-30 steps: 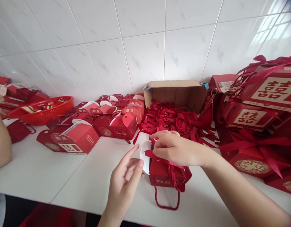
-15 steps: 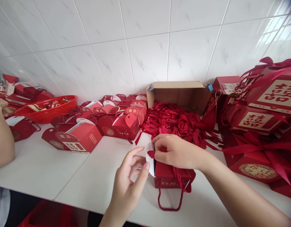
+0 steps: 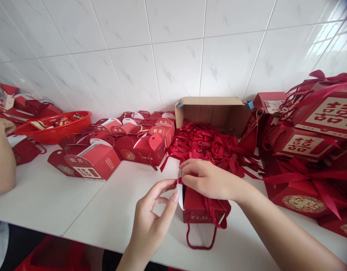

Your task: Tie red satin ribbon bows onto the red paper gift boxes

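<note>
A red gift box (image 3: 205,207) sits before me with a twisted cord handle (image 3: 201,247) hanging from its near side. Red ribbon (image 3: 211,212) runs over its top. My right hand (image 3: 208,178) is closed on the ribbon at the box's left end, its fingertips partly hidden behind the raised flap. That flap shows its white inner side (image 3: 180,197). To its left is my left hand (image 3: 155,214), thumb and index finger apart, the index fingertip touching the flap's edge beside a bit of ribbon.
A cardboard carton (image 3: 212,101) spills a heap of red ribbons (image 3: 207,145) behind the box. Red boxes stand in rows at left (image 3: 104,163) and tied boxes (image 3: 305,203) are stacked at right. Far left are a red plastic basket (image 3: 60,130) and another person's arm (image 3: 2,162).
My left index finger has come in to the flap. My right fingers have pushed the ribbon against the flap, which stands more upright and narrower in view.
</note>
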A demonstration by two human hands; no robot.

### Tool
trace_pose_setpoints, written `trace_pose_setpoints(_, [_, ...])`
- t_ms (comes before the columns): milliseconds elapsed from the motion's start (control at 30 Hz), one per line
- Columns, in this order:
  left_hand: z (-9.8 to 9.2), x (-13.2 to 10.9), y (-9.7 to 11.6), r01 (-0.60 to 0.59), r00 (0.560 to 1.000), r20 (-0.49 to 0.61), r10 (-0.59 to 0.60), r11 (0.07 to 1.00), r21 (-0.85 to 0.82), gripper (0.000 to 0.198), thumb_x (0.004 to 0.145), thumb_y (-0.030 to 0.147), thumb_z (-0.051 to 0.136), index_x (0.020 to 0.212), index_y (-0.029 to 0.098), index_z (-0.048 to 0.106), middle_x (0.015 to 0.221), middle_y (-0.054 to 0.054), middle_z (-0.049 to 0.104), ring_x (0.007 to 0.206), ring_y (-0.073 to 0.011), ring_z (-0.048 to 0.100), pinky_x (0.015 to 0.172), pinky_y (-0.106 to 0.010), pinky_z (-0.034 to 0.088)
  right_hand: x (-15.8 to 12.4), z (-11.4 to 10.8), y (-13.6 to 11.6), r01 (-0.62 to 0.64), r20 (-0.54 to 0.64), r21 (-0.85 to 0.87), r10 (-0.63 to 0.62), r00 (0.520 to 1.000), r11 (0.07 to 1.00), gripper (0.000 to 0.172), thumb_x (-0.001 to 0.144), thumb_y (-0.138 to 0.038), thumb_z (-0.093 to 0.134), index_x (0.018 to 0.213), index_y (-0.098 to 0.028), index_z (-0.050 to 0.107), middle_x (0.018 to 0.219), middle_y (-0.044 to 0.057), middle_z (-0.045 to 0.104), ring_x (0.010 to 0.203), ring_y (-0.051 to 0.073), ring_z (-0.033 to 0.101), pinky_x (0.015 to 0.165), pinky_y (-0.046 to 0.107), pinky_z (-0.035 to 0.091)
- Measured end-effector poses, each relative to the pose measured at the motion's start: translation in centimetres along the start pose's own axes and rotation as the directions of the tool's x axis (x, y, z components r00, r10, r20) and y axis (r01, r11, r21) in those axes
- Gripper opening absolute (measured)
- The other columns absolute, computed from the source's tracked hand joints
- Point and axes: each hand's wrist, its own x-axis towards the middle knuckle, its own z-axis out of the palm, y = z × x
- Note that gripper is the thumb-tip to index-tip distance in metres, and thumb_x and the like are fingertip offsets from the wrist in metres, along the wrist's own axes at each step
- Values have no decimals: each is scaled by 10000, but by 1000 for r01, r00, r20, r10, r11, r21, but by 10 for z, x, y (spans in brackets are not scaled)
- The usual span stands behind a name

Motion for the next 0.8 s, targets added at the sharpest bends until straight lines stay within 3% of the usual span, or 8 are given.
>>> trace_pose_setpoints(200, [-6, 12, -9, -29, 998, 52, 27, 999, 39, 279, 818, 414, 614, 957, 179, 667, 951, -88, 716, 862, -226, 682, 681, -270, 563, 0, 1, -1, -2, -13, -26, 2, 1000, 1000, 235, 826, -193, 448, 591, -180, 445, 743, 12, 542, 747, 156, 505, 747, 307, 399])
trace_pose_setpoints(300, [-5, 21, -6, -18, 997, 79, 17, 1000, 3, 249, 806, 383, 628, 954, 183, 639, 989, -89, 703, 858, -209, 676, 661, -257, 562, 0, 2, -1, -7, -19, -24, 7, 1000, 1000, 236, 828, -195, 458, 593, -176, 457, 740, 17, 549, 741, 155, 511, 731, 300, 401])
trace_pose_setpoints(400, [-3, 28, 0, -49, 993, 108, 48, 999, 6, 193, 796, 333, 618, 917, 183, 619, 895, -67, 694, 788, -183, 667, 651, -253, 550, 0, 2, 0, -15, -20, -17, 15, 1000, 1000, 242, 828, -203, 475, 588, -176, 474, 727, 20, 554, 731, 157, 517, 709, 293, 406])
trace_pose_setpoints(567, [-8, 42, -10, -97, 986, 149, 71, 981, 171, 153, 791, 260, 567, 927, 192, 586, 789, -29, 654, 731, -163, 635, 625, -250, 498, -4, -9, 3, -42, -84, -71, 36, 996, 997, 278, 847, -282, 517, 589, -182, 545, 747, 34, 577, 741, 172, 544, 712, 303, 426])
trace_pose_setpoints(700, [-38, 46, -43, -88, 973, 231, 3, 929, 359, 248, 792, 277, 556, 1030, 207, 551, 752, -9, 652, 629, -155, 606, 615, -272, 486, -15, -35, 5, -32, -184, -80, 17, 983, 996, 287, 859, -340, 534, 632, -181, 611, 825, 58, 611, 743, 177, 571, 674, 295, 443])
trace_pose_setpoints(800, [-84, 43, -76, -14, 995, 91, -28, 900, 435, 297, 755, 329, 604, 1019, 209, 539, 734, -14, 679, 642, -178, 629, 616, -278, 506, -35, -58, 3, -91, -235, -91, 67, 970, 992, 235, 853, -378, 553, 757, -194, 664, 825, 44, 631, 649, 150, 550, 575, 273, 432])
